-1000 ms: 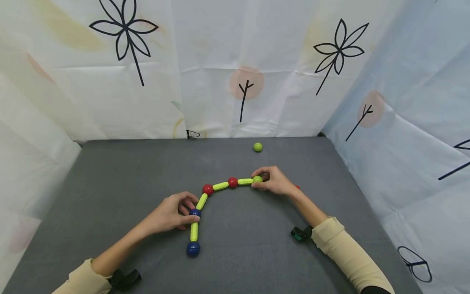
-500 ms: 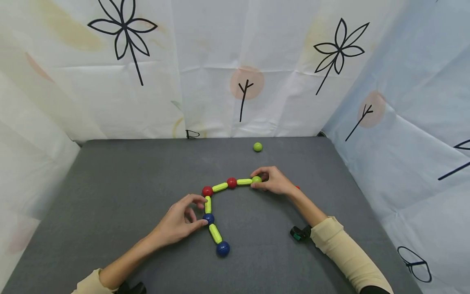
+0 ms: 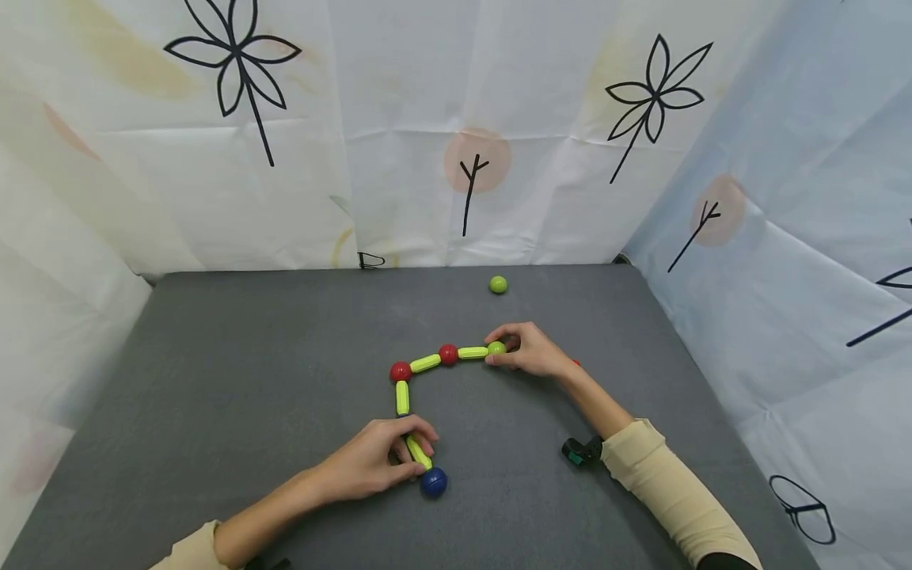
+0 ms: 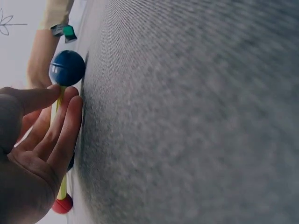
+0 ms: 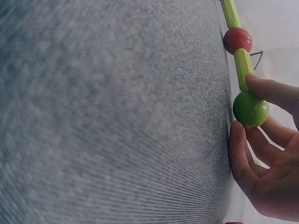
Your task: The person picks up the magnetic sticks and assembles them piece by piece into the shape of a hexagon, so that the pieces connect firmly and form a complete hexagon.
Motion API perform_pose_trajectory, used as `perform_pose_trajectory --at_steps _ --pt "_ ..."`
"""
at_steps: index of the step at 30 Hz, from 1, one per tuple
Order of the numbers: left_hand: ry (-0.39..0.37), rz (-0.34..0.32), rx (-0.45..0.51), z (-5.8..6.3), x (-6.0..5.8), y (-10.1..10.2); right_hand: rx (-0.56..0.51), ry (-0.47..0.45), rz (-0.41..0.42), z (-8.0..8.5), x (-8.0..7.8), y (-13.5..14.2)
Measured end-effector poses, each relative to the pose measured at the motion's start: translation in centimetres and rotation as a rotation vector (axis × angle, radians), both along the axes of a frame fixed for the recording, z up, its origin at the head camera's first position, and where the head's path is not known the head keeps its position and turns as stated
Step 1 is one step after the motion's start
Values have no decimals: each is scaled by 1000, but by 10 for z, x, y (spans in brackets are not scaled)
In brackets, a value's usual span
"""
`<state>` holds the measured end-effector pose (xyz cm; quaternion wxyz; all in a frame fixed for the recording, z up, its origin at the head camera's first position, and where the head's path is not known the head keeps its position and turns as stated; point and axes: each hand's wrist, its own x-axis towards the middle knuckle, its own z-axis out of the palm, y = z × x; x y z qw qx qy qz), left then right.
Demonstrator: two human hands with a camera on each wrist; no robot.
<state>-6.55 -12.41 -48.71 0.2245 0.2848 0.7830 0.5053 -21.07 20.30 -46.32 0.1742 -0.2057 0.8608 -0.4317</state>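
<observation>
A chain of lime-yellow rods and coloured balls bends across the grey table. My left hand [image 3: 378,459] pinches the end rod [image 3: 419,453] between thumb and fingers, right beside the large blue ball [image 3: 433,482]. Another blue ball is mostly hidden behind that hand; a dark bit of it shows in the left wrist view. From there an upright rod [image 3: 402,397] runs to a red ball [image 3: 400,371], then a rod [image 3: 425,363], a second red ball [image 3: 448,354] and another rod [image 3: 473,353]. At the far end my right hand [image 3: 530,350] holds a green ball [image 5: 251,108] with thumb and fingers.
A loose green ball [image 3: 498,284] lies near the table's back edge. Some small red thing [image 3: 576,362] peeks out behind the right wrist. White printed cloth [image 3: 399,158] hangs behind the table [image 3: 285,340] and along its sides.
The chain's blue-ball end has swung right. My left hand has left the middle blue ball and moved down and right to the end rod. The right hand stays on the green ball.
</observation>
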Motion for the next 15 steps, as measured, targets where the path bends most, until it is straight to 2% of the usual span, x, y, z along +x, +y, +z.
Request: perform_pose_trajectory --at_steps 5,8,12,15 --pt "-61 -3 0 10 -3 6 14 8 -9 1 1 0" --pt "-33 15 28 23 -12 6 20 17 -6 3 2 0" --pt "94 71 93 43 -37 6 -1 8 2 7 4 3" --pt "155 53 115 53 -63 13 -17 -9 7 10 5 8"
